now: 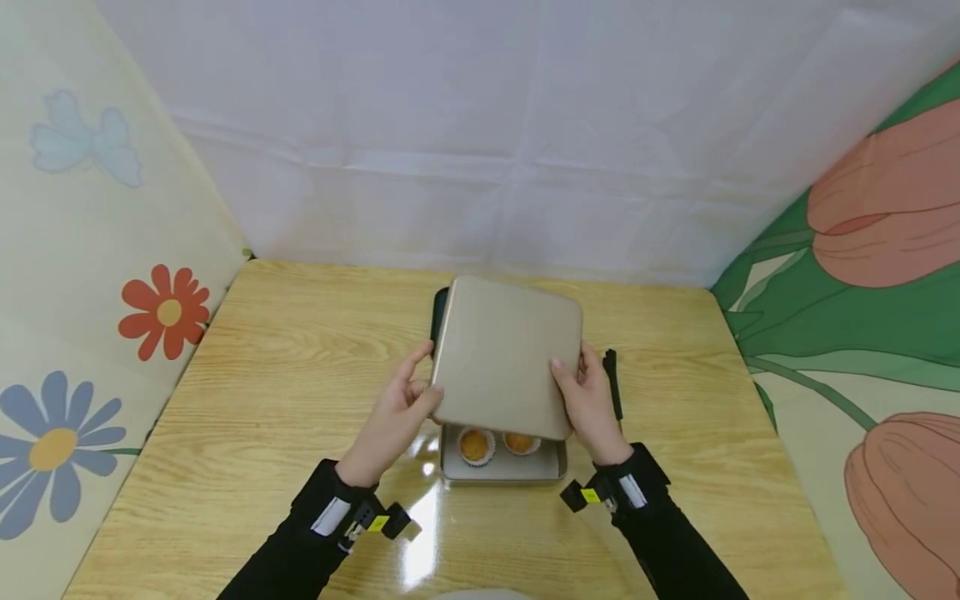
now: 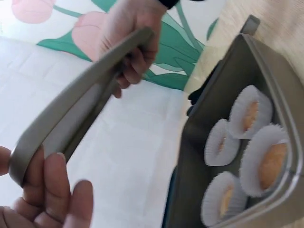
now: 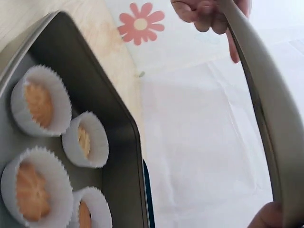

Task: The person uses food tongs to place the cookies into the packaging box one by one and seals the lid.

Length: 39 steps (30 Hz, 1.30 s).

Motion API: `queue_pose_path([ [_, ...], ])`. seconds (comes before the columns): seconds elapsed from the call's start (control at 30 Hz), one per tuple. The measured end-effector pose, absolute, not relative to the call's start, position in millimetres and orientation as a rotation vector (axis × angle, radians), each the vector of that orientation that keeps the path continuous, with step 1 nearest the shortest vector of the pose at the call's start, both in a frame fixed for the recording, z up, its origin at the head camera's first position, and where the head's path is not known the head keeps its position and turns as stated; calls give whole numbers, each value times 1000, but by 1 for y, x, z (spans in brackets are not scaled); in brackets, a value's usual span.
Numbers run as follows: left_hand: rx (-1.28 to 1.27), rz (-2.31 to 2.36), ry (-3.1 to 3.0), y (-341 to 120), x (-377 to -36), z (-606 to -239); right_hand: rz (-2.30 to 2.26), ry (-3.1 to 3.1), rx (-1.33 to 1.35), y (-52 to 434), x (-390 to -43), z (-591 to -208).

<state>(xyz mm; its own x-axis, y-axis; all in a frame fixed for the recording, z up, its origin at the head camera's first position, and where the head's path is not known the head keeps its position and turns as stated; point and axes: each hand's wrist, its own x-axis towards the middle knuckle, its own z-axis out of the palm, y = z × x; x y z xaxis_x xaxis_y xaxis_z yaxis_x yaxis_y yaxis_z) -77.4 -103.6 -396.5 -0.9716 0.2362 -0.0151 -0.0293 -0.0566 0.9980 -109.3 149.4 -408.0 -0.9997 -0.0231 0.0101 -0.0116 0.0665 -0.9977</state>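
Observation:
A flat beige-grey metal lid (image 1: 510,358) is held tilted above a metal baking pan (image 1: 502,475). My left hand (image 1: 393,421) grips the lid's left edge, thumb on top and fingers beneath. On the opposite edge, my right hand (image 1: 590,404) pinches it the same way. Lid and pan are apart, as both wrist views show. Several cupcakes in white paper cups stand in the pan; one cupcake (image 2: 262,161) shows well in the left wrist view and another cupcake (image 3: 40,102) in the right. From the head view, the lid hides most of the pan.
Beside the right hand lies a black-handled utensil (image 1: 613,385), its other end hidden. A dark object (image 1: 439,312) shows behind the lid's left side. At the table's (image 1: 262,400) near edge, a pale rounded rim (image 1: 482,595) is partly in view. A white sheet (image 1: 480,167) hangs behind.

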Motion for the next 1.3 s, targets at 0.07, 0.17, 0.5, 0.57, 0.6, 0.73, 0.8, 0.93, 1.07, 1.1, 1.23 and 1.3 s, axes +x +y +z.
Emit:
queue_pose_path([
  [0.07, 155, 2038, 2118, -104, -78, -404, -2061, 2378, -69, 150, -105, -410],
  [0.17, 84, 1842, 2376, -99, -76, -416, -1920, 2502, -87, 150, -98, -417],
  [0.5, 4, 1402, 2863, -84, -59, -453, -1647, 2661, 15, 148, -81, -454],
  [0.57, 12, 1353, 2902, -82, -58, -459, -1623, 2657, 15, 149, -81, -459],
  [0.6, 13, 1339, 2910, -82, -58, -461, -1610, 2652, 21, 150, -80, -461],
  [0.73, 4, 1303, 2912, -78, -55, -468, -1578, 2646, 40, 152, -79, -467],
  [0.8, 8, 1297, 2921, -77, -53, -470, -1559, 2642, 57, 154, -79, -470],
  [0.93, 26, 1281, 2959, -75, -51, -474, -1539, 2627, 73, 155, -78, -476],
  [1.07, 12, 1279, 2958, -74, -51, -474, -1529, 2613, 81, 156, -79, -478],
  [1.1, 2, 1271, 2951, -74, -52, -474, -1532, 2608, 81, 156, -79, -478],
  [1.23, -15, 1243, 2932, -74, -52, -473, -1528, 2589, 99, 155, -80, -477],
  [1.3, -14, 1227, 2932, -75, -51, -473, -1515, 2581, 111, 154, -80, -477],
])
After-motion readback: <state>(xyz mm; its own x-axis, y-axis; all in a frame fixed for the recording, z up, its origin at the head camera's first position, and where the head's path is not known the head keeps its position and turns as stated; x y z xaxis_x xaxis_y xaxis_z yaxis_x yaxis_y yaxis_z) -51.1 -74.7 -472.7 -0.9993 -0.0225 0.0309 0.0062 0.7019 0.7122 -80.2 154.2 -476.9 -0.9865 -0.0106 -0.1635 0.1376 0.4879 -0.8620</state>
